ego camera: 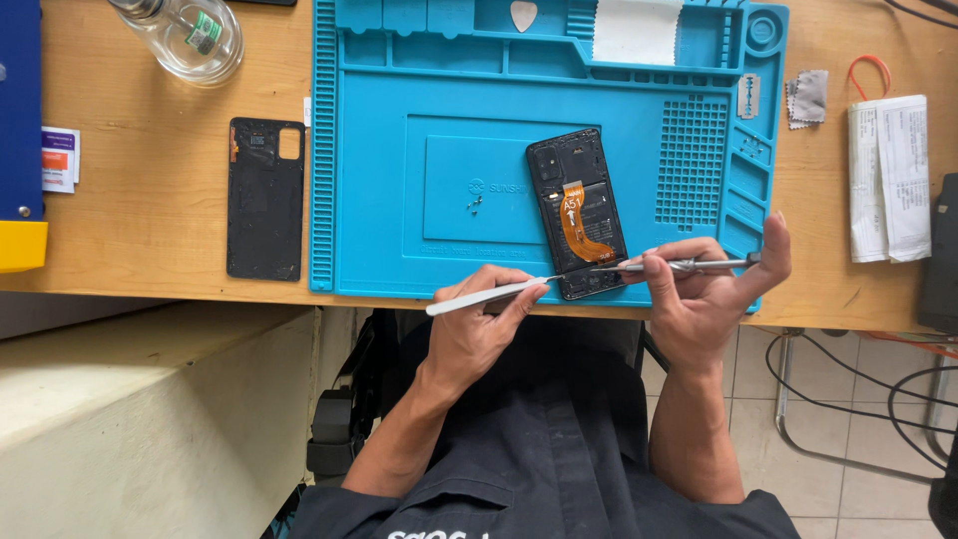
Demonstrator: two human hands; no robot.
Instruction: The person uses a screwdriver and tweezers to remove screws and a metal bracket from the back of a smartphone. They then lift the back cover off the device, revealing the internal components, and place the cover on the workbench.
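An opened black phone [579, 205] with an orange flex cable [577, 222] lies on the blue silicone work mat [399, 260]. My left hand [479, 319] pinches metal tweezers [489, 293], their tip reaching the phone's lower edge. My right hand [704, 294] grips a thin silver screwdriver [689, 266], held level with its tip at the phone's bottom end. Both tool tips meet near the lower left corner of the phone. A few tiny screws [476, 204] rest on the mat to the phone's left.
The phone's black back cover [264, 198] lies on the wooden desk [150, 230], left of the mat. A glass bottle [190, 35] stands at the back left. A razor blade [748, 97], grey cloth [808, 98] and folded papers [888, 175] sit right. Cables [878, 389] trail below.
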